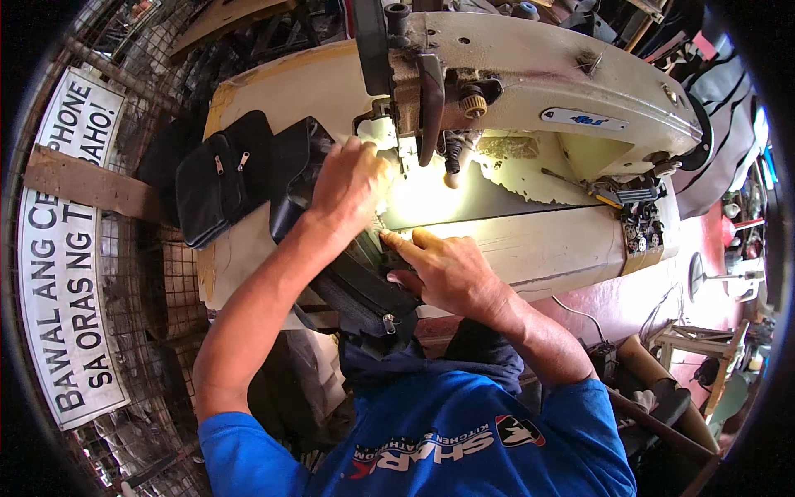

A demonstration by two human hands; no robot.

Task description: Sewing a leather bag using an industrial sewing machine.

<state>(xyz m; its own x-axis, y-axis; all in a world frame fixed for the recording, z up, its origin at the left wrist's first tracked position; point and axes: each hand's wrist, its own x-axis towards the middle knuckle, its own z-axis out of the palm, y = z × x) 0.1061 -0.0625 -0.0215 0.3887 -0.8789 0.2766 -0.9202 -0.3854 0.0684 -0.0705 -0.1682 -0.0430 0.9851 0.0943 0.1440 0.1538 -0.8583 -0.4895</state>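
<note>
A black bag (352, 282) with a silver zipper pull hangs over the front edge of the sewing table, below the lit needle area of a beige sewing machine (522, 79). My left hand (352, 186) is closed on the bag's upper part, just left of the presser area, its fingertips partly hidden. Lower and to the right, my right hand (451, 269) grips the bag's edge between thumb and fingers. The stitching point itself is too bright and covered to make out.
Finished-looking black pouches (217, 178) with zippers lie on the table's left side. Metal bobbins (642, 236) and a yellow-handled cutter (609, 197) sit at its right end. A wire mesh wall with a white sign (74, 331) and a wooden bar (91, 178) stands to the left.
</note>
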